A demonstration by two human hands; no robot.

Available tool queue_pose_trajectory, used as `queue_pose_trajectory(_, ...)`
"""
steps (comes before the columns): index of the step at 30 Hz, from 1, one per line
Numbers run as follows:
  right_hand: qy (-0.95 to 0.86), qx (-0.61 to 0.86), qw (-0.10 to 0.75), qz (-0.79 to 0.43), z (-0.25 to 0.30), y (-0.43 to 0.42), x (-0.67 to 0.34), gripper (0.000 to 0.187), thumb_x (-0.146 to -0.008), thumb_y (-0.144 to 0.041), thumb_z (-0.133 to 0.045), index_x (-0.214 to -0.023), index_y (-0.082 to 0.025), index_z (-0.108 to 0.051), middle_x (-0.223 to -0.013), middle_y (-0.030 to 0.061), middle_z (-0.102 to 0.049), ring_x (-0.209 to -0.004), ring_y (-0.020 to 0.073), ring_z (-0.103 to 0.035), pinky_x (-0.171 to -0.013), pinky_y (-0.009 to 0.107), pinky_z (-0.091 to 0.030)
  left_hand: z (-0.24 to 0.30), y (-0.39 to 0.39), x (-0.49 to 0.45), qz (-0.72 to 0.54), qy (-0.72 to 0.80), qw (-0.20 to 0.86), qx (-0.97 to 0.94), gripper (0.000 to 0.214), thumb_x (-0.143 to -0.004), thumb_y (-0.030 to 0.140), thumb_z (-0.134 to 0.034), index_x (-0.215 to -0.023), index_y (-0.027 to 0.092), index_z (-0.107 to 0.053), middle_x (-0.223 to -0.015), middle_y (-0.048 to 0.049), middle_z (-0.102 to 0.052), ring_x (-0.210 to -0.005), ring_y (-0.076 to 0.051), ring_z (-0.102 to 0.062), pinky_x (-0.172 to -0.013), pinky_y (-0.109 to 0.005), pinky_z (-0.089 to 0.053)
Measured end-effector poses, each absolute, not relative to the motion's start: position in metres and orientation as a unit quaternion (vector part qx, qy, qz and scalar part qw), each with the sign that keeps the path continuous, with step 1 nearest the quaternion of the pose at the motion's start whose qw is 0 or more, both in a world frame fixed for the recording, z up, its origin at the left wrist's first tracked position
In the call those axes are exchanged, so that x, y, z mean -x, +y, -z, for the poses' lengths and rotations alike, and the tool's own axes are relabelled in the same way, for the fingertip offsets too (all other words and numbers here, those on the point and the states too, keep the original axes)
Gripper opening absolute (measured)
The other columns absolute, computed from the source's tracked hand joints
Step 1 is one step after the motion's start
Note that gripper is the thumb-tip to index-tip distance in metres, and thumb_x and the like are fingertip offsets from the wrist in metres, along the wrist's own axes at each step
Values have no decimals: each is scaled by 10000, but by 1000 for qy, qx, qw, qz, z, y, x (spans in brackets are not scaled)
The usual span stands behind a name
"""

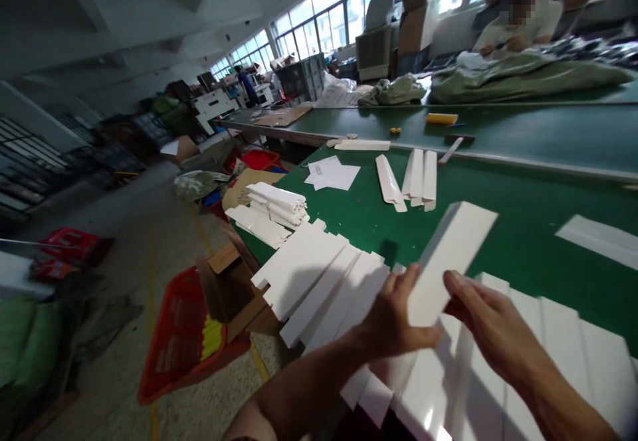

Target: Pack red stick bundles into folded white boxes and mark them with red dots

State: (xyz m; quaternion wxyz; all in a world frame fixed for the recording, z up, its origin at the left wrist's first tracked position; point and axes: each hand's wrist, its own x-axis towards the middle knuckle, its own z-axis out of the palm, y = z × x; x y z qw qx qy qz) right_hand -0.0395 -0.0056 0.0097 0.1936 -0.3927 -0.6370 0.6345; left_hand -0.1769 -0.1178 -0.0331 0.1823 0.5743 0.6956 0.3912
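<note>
A long white folded carton (451, 252) is held up over the green table (518, 215), slanting away from me. My left hand (393, 318) grips its near end from the left, fingers curled around it. My right hand (491, 325) presses on the same end from the right, thumb and fingers closed on it. Beneath both hands lies a fanned row of flat white carton blanks (323, 281) that runs across the table's near edge.
More white blanks (272, 212) are stacked at the table's left corner, loose ones (416, 178) farther out. A red basket (184, 331) and a cardboard box (229, 288) stand on the floor at left. Another person (523, 19) sits beyond a second green table (548, 132).
</note>
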Motion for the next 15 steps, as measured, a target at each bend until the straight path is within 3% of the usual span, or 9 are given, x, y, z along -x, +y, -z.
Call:
queue_pose_trajectory(2, -670, 390, 165, -610, 4, -5, 54, 521, -796, -691, -566, -907, -189, -653, -918, 108, -723, -873, 296, -675, -814, 432, -530, 30, -143, 232, -324, 746, 165, -559, 1016, -619, 319, -797, -1491, 127, -313, -1444, -159, -510, -1319, -315, -501, -1132, -455, -429)
queue_pose_trajectory(4, -719, 425, 127, -534, 27, 3, 59, 577, -759, -715, -530, -925, -178, -661, -933, 140, -728, -894, 336, -678, -819, 472, -514, 32, -169, 290, -245, 791, 176, -532, 915, -692, 310, -741, -1492, 150, -326, -1509, -128, -453, -1381, -274, -444, -1175, -395, -370)
queue_pose_trajectory(8, -779, 464, 100, -410, 96, 18, 52, 538, -768, -673, -440, -858, -188, -655, -864, 166, -715, -782, 345, -675, -728, 486, -520, 57, -211, 386, -193, 839, 200, -468, 803, -749, 230, -713, -1468, 128, -373, -1499, -171, -456, -1375, -301, -453, -1174, -446, -349)
queue_pose_trajectory(12, -830, 444, 188, -281, 154, 8, 40, 449, -819, -590, -431, -878, -190, -628, -909, 187, -665, -785, 345, -650, -644, 477, -535, 90, -230, 426, -157, 854, 242, -432, 536, -874, 320, -672, -1360, 164, -508, -1398, -138, -549, -1273, -296, -541, -1080, -536, -429)
queue_pose_trajectory(15, -876, 368, 262, -167, 174, -6, 36, 395, -843, -519, -477, -922, -171, -644, -1023, 213, -630, -940, 366, -623, -782, 501, -545, 107, -236, 423, -149, 858, 248, -424, 443, -927, 375, -614, -1318, 180, -543, -1415, -120, -520, -1284, -293, -518, -1072, -562, -422)
